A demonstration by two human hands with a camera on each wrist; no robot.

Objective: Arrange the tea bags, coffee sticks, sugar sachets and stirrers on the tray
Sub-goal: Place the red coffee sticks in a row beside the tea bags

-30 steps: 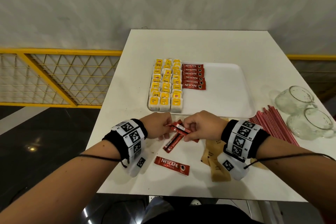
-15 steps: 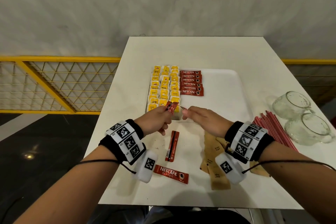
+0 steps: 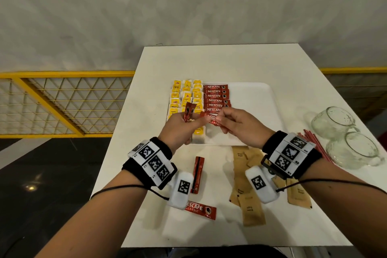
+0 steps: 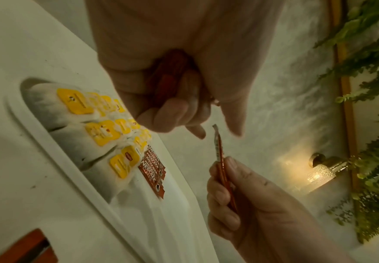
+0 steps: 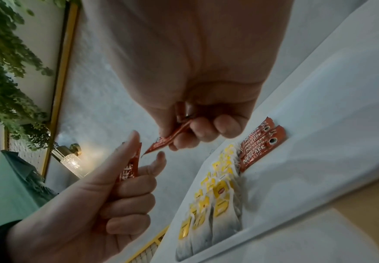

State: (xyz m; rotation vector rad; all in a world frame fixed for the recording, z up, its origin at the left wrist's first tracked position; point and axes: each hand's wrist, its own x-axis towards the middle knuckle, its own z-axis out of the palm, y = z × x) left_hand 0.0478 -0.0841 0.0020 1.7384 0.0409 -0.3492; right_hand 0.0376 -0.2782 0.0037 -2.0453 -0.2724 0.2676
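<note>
My left hand [image 3: 188, 122] grips a small bundle of red coffee sticks [image 3: 189, 111] upright above the tray's near-left part. My right hand [image 3: 222, 120] pinches a single coffee stick [image 3: 211, 120] right beside it; the right wrist view shows that stick [image 5: 161, 144] between thumb and fingers. On the white tray [image 3: 261, 111] lie rows of yellow-tagged tea bags [image 3: 178, 98] at the left and a column of coffee sticks [image 3: 215, 98] next to them. Loose coffee sticks [image 3: 198, 174] and brown sugar sachets [image 3: 247, 195] lie on the table near me. Red stirrers [image 3: 314, 142] lie at the right.
Two glass mugs [image 3: 335, 123] lie on their sides at the table's right edge, behind the stirrers. Another loose coffee stick [image 3: 201, 211] lies near the front edge. The tray's right half is bare. A yellow railing [image 3: 62, 100] runs left of the table.
Both hands rose from the table's front to above the tray's near edge. The left hand carried sticks up, and the right hand now pinches one stick apart from that bundle.
</note>
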